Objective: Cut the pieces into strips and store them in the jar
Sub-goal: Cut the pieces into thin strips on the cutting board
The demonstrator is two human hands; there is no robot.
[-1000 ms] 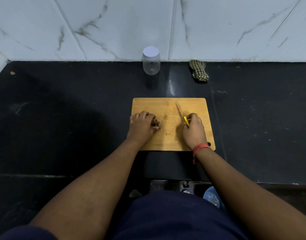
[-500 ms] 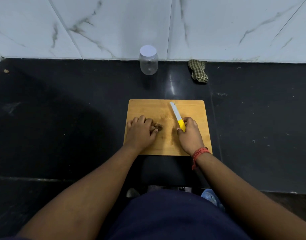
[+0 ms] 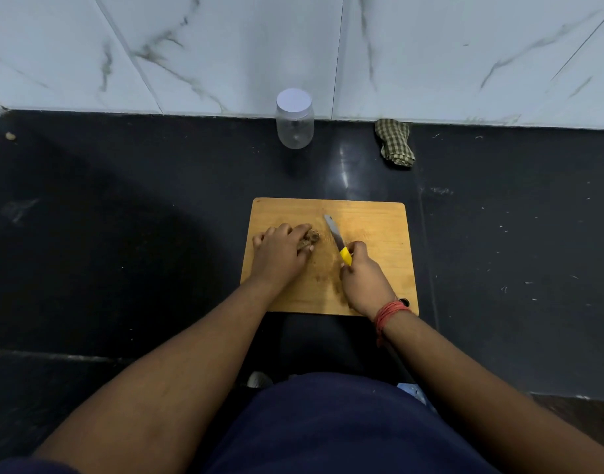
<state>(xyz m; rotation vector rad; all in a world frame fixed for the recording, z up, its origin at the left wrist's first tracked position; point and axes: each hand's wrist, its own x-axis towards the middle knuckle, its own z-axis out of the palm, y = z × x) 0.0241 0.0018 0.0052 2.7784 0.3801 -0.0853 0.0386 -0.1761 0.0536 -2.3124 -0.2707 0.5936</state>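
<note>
the left hand (image 3: 280, 252) is pinning small brown pieces (image 3: 310, 238) on the rectangular wooden cutting board (image 3: 376, 220), fingers curled over them; the right hand (image 3: 362, 278) is clenching a yellow-handled steel knife (image 3: 338, 240).

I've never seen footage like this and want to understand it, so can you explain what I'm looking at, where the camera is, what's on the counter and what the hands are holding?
There is no machine here. A person wears a wide-angle camera on the head, so you look forward and down along both arms at a dark counter that meets a marbled wall.

A wooden cutting board lies in front of the person. The left hand holds a small brownish piece down on the board; what food it is cannot be told. The right hand grips a knife with a yellow handle, its blade just beside the piece.

At the back, against the wall, stands a clear jar with its white lid on; it looks empty. To its right lies a folded checked cloth. The right wrist wears red thread.
</note>
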